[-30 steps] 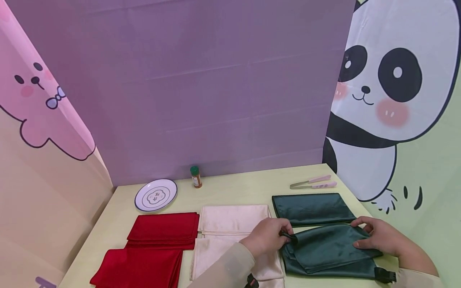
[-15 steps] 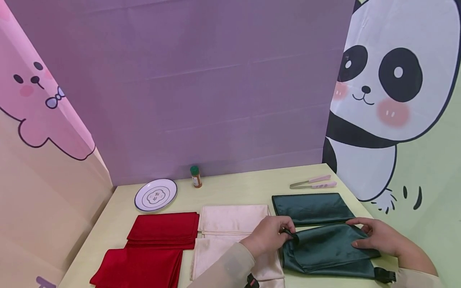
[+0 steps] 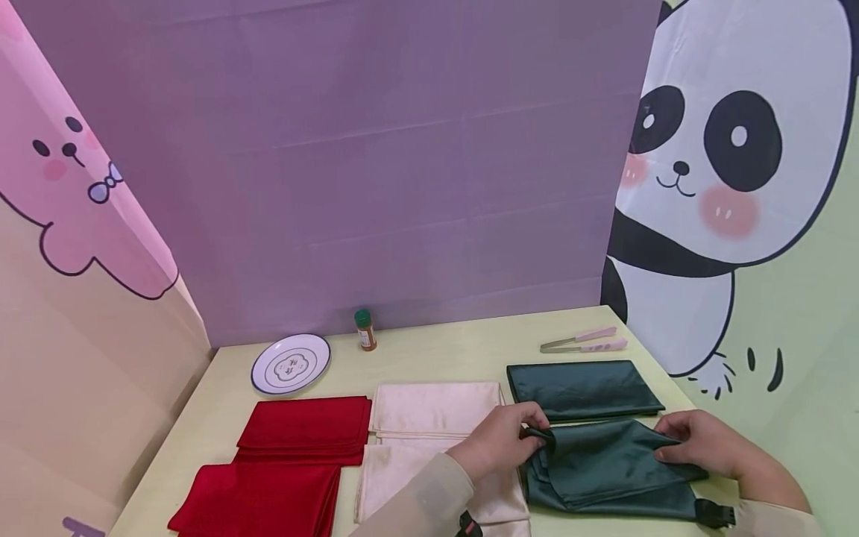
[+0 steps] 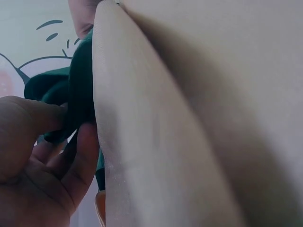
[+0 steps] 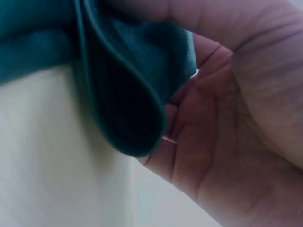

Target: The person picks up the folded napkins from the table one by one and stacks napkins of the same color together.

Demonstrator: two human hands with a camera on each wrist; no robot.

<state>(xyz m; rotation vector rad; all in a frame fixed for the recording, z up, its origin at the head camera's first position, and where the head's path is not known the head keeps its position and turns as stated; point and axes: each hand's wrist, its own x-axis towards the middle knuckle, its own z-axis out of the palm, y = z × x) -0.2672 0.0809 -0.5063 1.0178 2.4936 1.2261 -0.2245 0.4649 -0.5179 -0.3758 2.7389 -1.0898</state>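
While folded, green cloth stays pinched by both hands

Both arms come in from the bottom edge of the head view, wearing pale beige long sleeves, soft-looking fabric, cuffs ending right at the wrists. Left hand and right hand are bare, no gloves or rings that I can make out. Each wrist has a black strap with a chunky black buckle, one at bottom centre with a bit of red on it, one at bottom right.
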